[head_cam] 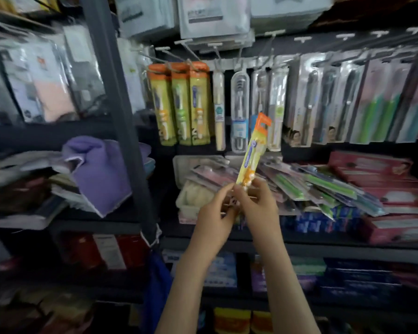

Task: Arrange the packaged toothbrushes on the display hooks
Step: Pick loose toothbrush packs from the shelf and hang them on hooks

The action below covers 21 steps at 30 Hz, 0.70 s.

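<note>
Yellow-orange toothbrush pack [251, 155] was held at lower end by left hand [217, 208] and right hand [258, 203], fingers of both curled on it. Long axis ran toward 1 o'clock, orange tab uppermost. Matching hung packs [179, 102] sat at 11 o'clock from tab; left hand nearer.

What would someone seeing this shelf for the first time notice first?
Most likely the yellow toothbrush pack with the orange top, held at its lower end by the left hand and right hand in the middle of the view. Next come the three matching packs hanging side by side on the hooks up and to the left, and the purple cloth further left.
</note>
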Available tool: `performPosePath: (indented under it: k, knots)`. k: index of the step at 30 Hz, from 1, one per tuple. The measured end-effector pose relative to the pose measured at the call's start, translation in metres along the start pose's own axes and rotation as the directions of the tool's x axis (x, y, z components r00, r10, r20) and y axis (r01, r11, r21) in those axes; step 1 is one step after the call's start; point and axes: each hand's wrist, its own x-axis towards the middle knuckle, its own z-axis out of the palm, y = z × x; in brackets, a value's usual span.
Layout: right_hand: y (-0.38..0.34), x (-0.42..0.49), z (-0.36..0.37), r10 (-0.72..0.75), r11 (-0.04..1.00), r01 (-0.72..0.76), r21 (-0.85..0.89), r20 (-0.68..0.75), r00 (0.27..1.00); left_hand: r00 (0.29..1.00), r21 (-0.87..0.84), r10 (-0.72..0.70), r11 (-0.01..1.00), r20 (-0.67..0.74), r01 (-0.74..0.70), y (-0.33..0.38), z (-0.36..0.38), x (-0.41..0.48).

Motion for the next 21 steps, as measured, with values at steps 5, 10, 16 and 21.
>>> performPosePath:
  k: [5,10,16,21]
  knots:
    - [-0.014,-0.004,0.049,-0.072,0.997,0.073,-0.036,0.023,0.997,0.989,0.11,0.086,0.989,0.118,-0.099,-0.001,-0.074,0.009]
    - [-0.031,0.01,0.085,-0.158,0.962,0.159,-0.221,0.023,0.987,0.923,0.613,0.375,0.711,0.084,-0.345,-0.009,-0.148,0.059]
    - [-0.064,0.052,0.122,-0.266,0.887,0.271,-0.374,0.067,0.962,0.766,0.924,0.606,0.13,0.214,-0.36,-0.035,-0.199,0.125]
    - [-0.073,0.087,0.15,-0.36,0.772,0.399,-0.495,0.177,0.916,0.685,0.881,0.689,0.145,0.237,-0.451,-0.043,-0.202,0.13]
